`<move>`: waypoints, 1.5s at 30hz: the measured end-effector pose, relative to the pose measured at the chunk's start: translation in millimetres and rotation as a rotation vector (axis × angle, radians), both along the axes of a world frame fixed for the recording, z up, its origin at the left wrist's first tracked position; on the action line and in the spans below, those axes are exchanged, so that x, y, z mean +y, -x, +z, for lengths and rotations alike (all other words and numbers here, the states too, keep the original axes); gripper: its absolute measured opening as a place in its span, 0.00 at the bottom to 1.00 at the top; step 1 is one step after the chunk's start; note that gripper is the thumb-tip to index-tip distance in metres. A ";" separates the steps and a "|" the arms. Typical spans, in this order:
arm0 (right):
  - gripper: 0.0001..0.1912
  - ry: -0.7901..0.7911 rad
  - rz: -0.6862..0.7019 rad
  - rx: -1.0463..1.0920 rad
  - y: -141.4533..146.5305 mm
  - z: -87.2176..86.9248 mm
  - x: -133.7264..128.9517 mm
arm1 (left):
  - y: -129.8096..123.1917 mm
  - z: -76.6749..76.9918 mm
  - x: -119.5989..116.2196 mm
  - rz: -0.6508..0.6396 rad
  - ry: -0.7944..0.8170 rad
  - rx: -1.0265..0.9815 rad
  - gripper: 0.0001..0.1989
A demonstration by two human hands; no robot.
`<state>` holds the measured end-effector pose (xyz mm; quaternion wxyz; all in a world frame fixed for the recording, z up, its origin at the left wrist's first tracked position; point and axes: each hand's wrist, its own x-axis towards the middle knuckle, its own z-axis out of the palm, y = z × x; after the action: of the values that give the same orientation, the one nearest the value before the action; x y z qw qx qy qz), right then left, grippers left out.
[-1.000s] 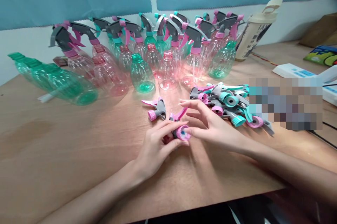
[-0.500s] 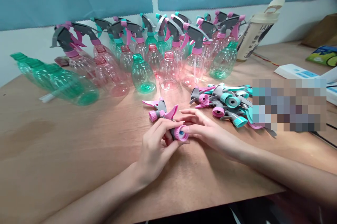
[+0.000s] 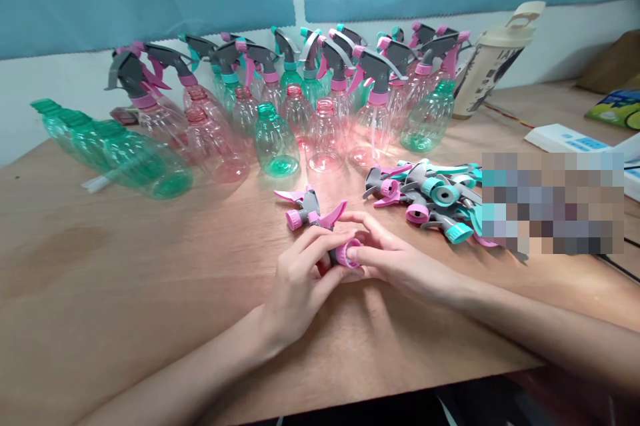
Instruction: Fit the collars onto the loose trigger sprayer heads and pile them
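Observation:
My left hand (image 3: pixel 297 273) is closed around a grey trigger spray head (image 3: pixel 343 254) with a pink collar and pink trigger. The collar's open end faces right, toward my right hand (image 3: pixel 400 256). There, a digit of the right hand presses at the collar's opening while its other fingers curl behind, partly hidden. Just beyond the left fingers lies a second grey and pink spray head (image 3: pixel 311 203) on the wooden table (image 3: pixel 150 279). To the right sits a pile of loose spray heads (image 3: pixel 417 214), pink and teal.
Several clear pink and green bottles stand behind, many with spray heads fitted, among them an uncapped green bottle (image 3: pixel 277 146) and an uncapped pink bottle (image 3: pixel 325 139). Green bottles (image 3: pixel 145 159) lie tilted at left. A cream tumbler (image 3: pixel 487 73) and a white box (image 3: pixel 570 139) are at right.
My right hand has closed in on the spray head's pink collar, which has turned so that less of its blue and white inside shows. The whole view has shifted slightly.

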<state>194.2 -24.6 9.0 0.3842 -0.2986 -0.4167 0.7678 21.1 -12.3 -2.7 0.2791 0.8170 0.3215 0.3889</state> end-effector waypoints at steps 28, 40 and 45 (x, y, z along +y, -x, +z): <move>0.21 -0.255 -0.078 -0.359 -2.9 7.8 2.4 | -0.3 2.4 -0.3 0.005 0.052 0.062 0.15; 0.29 -0.410 0.151 -0.448 -26.4 14.7 13.3 | 1.5 2.0 2.8 -0.069 0.081 0.072 0.15; 0.29 -0.386 0.216 -0.346 -24.9 9.1 14.8 | 1.3 2.1 5.0 -0.126 0.121 0.075 0.15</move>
<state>219.1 -9.9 18.1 0.2729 -0.3005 -0.6440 0.6485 19.8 -7.4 -0.7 0.3396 0.8312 0.3029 0.3195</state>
